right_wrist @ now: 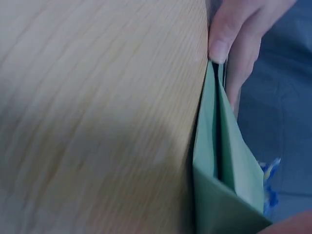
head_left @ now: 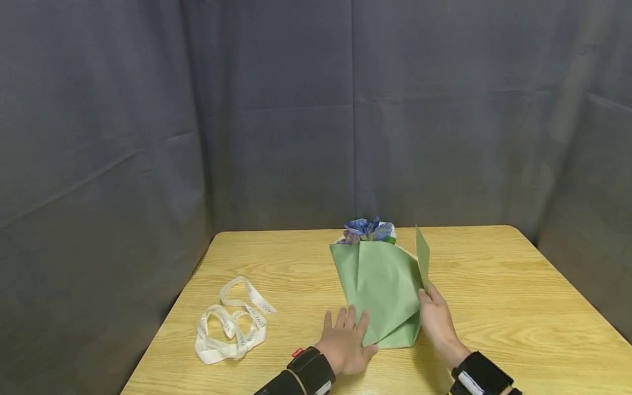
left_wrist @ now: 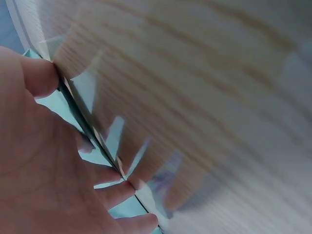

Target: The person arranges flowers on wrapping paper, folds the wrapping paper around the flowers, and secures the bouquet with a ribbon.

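Left hand (head_left: 345,343): fingers spread, touching green wrapper (head_left: 380,285) at seven o'clock, apparently steadying it on tabletop (head_left: 518,296). Right hand (head_left: 437,319): grip pinching flap (head_left: 423,255) at three o'clock, seemingly keeping it raised.

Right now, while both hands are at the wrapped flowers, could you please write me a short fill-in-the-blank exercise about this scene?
1. The wrapping paper around the flowers is ____ in colour.
2. In the head view, the white ribbon lies to the ____ of the wrapping paper.
3. The hand gripping the raised flap is the person's ____ one.
4. The wristbands on both arms are mostly ____.

Missing words: green; left; right; black.
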### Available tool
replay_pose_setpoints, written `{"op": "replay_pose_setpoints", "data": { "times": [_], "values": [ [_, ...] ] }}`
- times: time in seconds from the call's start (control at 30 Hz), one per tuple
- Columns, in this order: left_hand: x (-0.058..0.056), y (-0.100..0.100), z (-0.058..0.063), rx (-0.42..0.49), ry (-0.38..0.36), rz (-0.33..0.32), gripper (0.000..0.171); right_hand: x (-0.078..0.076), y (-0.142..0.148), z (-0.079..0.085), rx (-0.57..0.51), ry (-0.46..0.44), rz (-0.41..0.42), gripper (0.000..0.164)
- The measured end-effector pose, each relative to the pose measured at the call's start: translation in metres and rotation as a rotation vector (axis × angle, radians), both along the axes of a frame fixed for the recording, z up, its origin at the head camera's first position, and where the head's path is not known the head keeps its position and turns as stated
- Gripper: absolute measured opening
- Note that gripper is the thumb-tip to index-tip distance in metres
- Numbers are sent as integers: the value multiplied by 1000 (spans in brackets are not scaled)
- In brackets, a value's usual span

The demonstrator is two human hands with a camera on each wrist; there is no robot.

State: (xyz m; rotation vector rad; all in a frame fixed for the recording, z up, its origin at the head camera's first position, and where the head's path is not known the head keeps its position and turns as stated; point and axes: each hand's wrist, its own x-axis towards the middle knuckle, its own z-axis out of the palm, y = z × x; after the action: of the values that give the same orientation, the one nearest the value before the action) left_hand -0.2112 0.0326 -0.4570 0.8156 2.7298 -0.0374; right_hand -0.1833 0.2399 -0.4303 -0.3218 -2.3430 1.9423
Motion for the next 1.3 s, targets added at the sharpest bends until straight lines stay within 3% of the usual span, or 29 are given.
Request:
{"op": "replay_pose_setpoints", "data": {
  "times": [0.23, 0.37, 0.5, 0.67, 0.8, 0.97, 1.3],
  "values": [
    [0, 6, 9, -24, 48, -37, 64, 1, 0, -3, -77, -11, -50, 62],
    [-3, 8, 9, -32, 64, -31, 62, 1, 6, -7, -218, -59, -59, 65],
    [-2, 10, 7, -25, 79, -20, 62, 3, 7, -6, -307, -68, -34, 58],
    [-1, 13, 2, -46, 115, -17, 63, 6, -4, 3, -257, -34, 11, 56],
    [-1, 15, -1, -64, 110, -18, 62, 6, -15, 8, -110, -21, 20, 54],
    [2, 17, 0, -59, 115, -26, 58, 6, -19, 5, 34, -83, 11, 53],
    [4, 16, 3, -100, 218, -52, 50, 8, -13, 3, -61, -129, 36, 62]
  ]
}}
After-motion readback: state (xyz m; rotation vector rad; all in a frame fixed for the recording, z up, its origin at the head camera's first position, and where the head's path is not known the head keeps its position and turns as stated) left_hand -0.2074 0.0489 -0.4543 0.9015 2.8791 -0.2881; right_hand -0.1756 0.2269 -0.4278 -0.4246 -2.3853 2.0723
